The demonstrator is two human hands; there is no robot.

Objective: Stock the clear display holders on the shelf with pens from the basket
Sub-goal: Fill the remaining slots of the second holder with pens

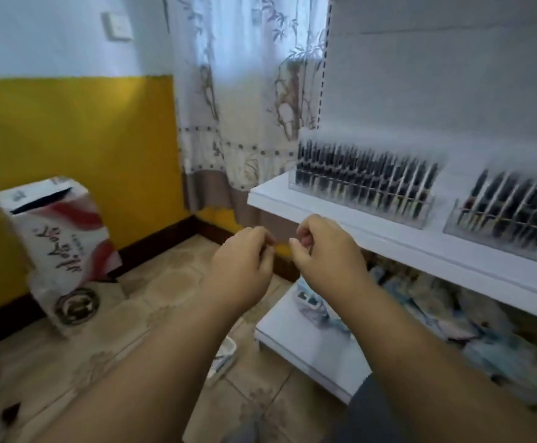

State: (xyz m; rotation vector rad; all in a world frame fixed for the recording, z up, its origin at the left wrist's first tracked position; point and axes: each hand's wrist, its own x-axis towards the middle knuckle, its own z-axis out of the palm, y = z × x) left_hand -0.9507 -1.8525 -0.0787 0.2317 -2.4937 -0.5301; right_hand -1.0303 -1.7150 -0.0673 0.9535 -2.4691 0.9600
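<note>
- Pens [363, 180] sit packed in the near clear holder [420, 215] on the white shelf [292, 203], 2 o'clock from the hands; second holder [472, 231] at 3 o'clock, also mostly full.
- Left hand [241, 270] and right hand [324, 251] hang side by side, just off the shelf edge; fingers [302, 238] curled on both, nothing visibly held — too blurred to rule out a thin pen.
- Basket [225, 356]: probably the white rim at 6 o'clock on the floor, mostly hidden by the forearm.
- Risks: slots look tight, so forcing a pen could tip neighbours or shove the holder back; a knuckle could clip the shelf lip.

Small shop: white shelf [388, 238] of stocked pen holders [363, 190].
</note>
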